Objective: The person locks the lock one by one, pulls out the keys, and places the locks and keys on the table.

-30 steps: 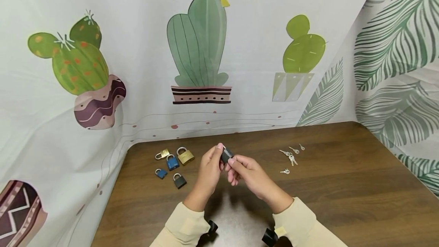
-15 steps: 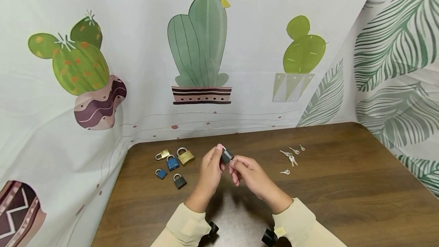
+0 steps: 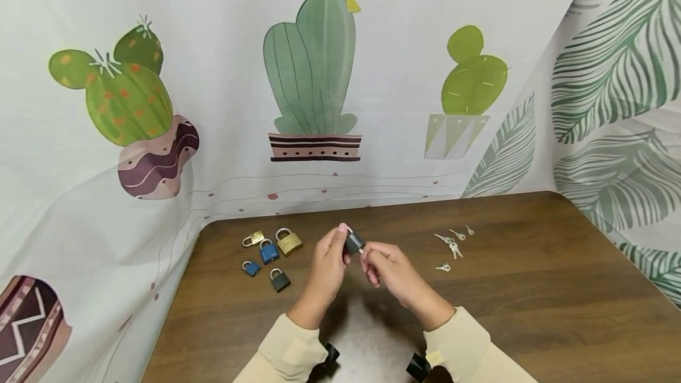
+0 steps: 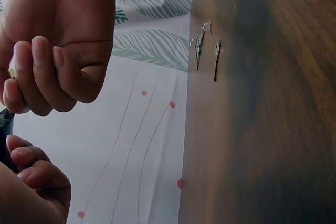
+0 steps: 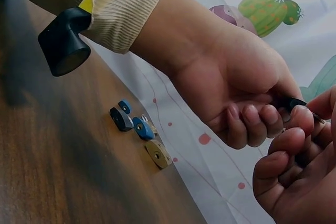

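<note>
A small black padlock (image 3: 354, 242) is held up over the table, tilted, in my left hand (image 3: 328, 256). The thumb lies at the shackle end and the other fingers curl behind the body. At the lower end of the padlock, my right hand (image 3: 385, 262) pinches a small metal key (image 3: 361, 251); only a short bright piece of it shows between fingertips and lock. In the right wrist view the left-hand fingers (image 5: 254, 124) are curled and most of the padlock (image 5: 295, 102) is hidden. The left wrist view shows the right-hand fingers (image 4: 44, 72) curled too.
On the wooden table (image 3: 505, 312), several padlocks lie at the left: brass (image 3: 289, 242), blue (image 3: 268, 251) and black (image 3: 279, 280). Several loose keys (image 3: 454, 248) lie at the right, a single one (image 3: 443, 267) nearer. A printed cloth (image 3: 393, 182) hangs behind the table.
My right hand has drawn slightly down and right from the padlock, so a bit of the key shows between them. The left hand keeps its hold almost in place.
</note>
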{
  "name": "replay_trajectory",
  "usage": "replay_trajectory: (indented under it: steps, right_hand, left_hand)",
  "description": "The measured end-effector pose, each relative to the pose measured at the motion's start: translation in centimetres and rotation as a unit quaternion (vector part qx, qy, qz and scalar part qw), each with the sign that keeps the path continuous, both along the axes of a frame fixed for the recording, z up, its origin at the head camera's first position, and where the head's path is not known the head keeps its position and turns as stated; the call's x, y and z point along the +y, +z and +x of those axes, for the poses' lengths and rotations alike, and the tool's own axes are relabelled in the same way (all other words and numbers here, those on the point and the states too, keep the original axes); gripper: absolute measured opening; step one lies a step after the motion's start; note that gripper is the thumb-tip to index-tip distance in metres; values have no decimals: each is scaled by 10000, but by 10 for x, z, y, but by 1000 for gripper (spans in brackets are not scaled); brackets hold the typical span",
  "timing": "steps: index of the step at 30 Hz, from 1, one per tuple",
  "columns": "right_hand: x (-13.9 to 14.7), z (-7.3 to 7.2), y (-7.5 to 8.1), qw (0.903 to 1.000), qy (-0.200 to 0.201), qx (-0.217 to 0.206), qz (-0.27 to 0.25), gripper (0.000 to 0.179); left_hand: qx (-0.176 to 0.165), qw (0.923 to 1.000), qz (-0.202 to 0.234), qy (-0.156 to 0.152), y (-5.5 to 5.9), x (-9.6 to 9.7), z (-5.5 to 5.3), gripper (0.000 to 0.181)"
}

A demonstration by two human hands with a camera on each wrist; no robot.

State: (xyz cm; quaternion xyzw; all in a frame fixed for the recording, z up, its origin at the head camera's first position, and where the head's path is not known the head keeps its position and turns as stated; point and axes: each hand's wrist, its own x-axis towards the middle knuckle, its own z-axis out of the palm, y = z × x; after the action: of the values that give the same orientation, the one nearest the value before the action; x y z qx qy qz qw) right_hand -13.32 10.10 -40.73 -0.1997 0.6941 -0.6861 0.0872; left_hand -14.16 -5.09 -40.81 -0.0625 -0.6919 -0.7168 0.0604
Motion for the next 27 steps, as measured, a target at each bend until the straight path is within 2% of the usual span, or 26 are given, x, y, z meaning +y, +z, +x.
replay_trajectory:
  steps: [6, 13, 20, 27]
  right_hand:
    - [0, 0, -2, 10000, 31, 13, -93, 24]
    - [0, 0, -2, 9994, 14, 36, -341, 24]
    - [-1, 2, -1, 9996, 117, 18, -274, 24]
    - [0, 1, -1, 9996, 141, 119, -199, 23]
  left_hand:
    - [5, 10000, 36, 60, -1, 1, 2, 48]
    - [-138, 9966, 758, 291, -1, 1, -2, 43]
    - [-52, 9977, 631, 250, 1, 2, -1, 47]
    - [-38, 9974, 602, 389, 3, 1, -2, 44]
